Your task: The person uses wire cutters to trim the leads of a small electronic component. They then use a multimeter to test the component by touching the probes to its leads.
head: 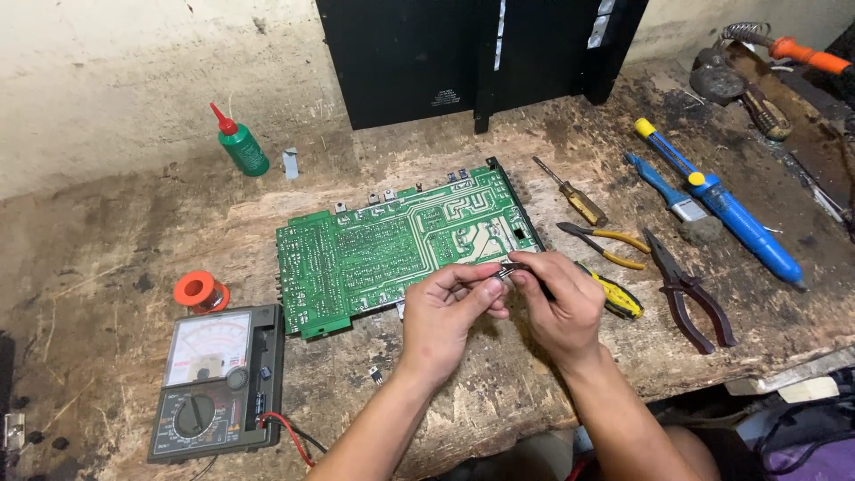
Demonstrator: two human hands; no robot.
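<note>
**Small part pinched over circuit board**

While held above the worn wooden bench (107, 240), small dark part (504, 271) pinched between fingertips of left hand (445, 313) and right hand (557, 303). Fingers narrow, closed on part. Positioned over lower right edge of green circuit board (383, 249). Meter (216, 381) lower left; pliers (688, 292) right.

Worn wooden tabletop (107, 240) carrying a green circuit board (356, 258) at centre. Lower left: analogue multimeter (218, 379) and solder spool (200, 290); right: pliers (690, 294), screwdriver (572, 193), blue desoldering pump (730, 209).
</note>
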